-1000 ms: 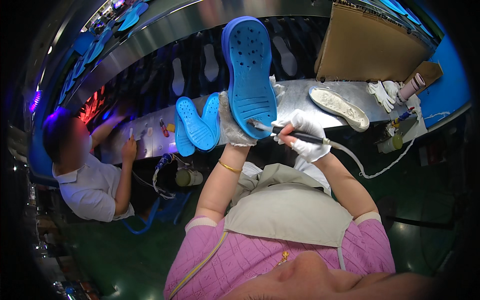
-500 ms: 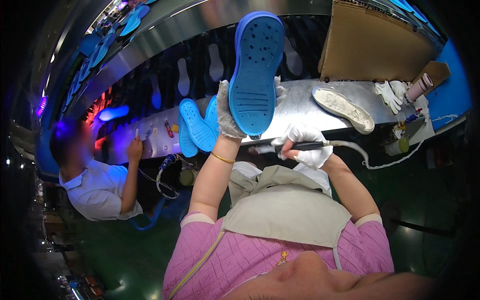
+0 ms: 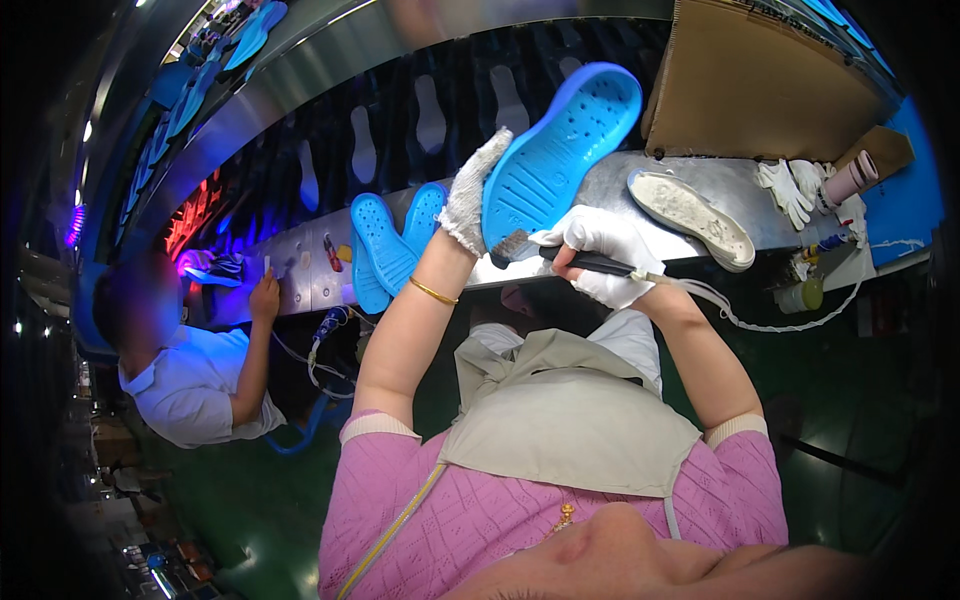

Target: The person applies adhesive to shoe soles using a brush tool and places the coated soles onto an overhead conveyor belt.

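Observation:
My left hand (image 3: pixel 476 192), in a pale knit glove, grips a blue shoe sole (image 3: pixel 562 150) by its left edge. The sole leans to the right, its holed and ribbed face towards me. In my right hand (image 3: pixel 612 252), also in a white glove with fingertips bare, is a brush (image 3: pixel 592 262) with a black handle and a pale hose trailing from it. The brush's bristles lie at the lower end of the sole; whether they touch it I cannot tell. Loose blue soles (image 3: pixel 385 240) rest on the metal ledge left of my left wrist.
A cream-coated sole (image 3: pixel 690 208) lies on the metal ledge (image 3: pixel 625 172) at right, near white gloves (image 3: pixel 784 194) and a pink cylinder (image 3: pixel 850 178). Cardboard (image 3: pixel 765 90) stands behind. Dark slats (image 3: pixel 385 105) run beyond the ledge. A co-worker (image 3: pixel 195 370) is at left.
The held sole has swung from upright to a rightward tilt. My right hand has brought the brush up to its lower end, and the bristles now point at it.

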A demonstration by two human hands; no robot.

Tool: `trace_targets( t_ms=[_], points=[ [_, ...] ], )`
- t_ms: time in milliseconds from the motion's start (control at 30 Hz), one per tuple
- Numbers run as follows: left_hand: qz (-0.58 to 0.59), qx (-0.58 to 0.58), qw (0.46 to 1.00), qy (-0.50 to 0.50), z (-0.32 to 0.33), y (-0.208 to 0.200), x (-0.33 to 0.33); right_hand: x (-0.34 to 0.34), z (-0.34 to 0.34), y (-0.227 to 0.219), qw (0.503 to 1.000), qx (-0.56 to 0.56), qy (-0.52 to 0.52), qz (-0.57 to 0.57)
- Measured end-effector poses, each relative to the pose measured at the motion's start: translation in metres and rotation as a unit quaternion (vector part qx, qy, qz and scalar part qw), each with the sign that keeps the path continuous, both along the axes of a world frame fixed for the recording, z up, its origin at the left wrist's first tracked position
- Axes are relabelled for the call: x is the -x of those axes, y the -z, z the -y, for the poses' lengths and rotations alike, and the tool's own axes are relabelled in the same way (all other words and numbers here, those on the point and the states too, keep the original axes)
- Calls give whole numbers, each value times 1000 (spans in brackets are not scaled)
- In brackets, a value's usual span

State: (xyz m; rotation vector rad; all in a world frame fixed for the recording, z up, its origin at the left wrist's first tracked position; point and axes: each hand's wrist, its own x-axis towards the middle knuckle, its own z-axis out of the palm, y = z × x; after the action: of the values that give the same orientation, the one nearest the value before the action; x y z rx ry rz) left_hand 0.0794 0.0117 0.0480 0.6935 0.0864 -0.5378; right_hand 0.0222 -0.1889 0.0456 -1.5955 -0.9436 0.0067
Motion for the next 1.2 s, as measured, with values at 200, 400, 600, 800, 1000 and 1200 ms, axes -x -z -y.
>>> trace_targets(
  t_ms=[200,400,600,800,1000,1200],
  points=[
    [-52,-118,988,82,11,-14,-2,-20,16,-12,955,115,-20,-271],
    [-24,-166,980,108,21,-12,-7,-24,19,-21,971,121,26,-205],
    [-14,-194,965,177,20,-1,-10,-36,46,-14,963,154,7,-223],
    [-22,-136,967,213,17,-2,-10,-36,55,-15,964,226,67,-121],
    [-46,-49,989,130,19,5,9,-14,36,-26,966,2,26,-259],
    [19,93,989,113,22,14,42,-51,62,-19,923,-25,181,-338]
  ],
)
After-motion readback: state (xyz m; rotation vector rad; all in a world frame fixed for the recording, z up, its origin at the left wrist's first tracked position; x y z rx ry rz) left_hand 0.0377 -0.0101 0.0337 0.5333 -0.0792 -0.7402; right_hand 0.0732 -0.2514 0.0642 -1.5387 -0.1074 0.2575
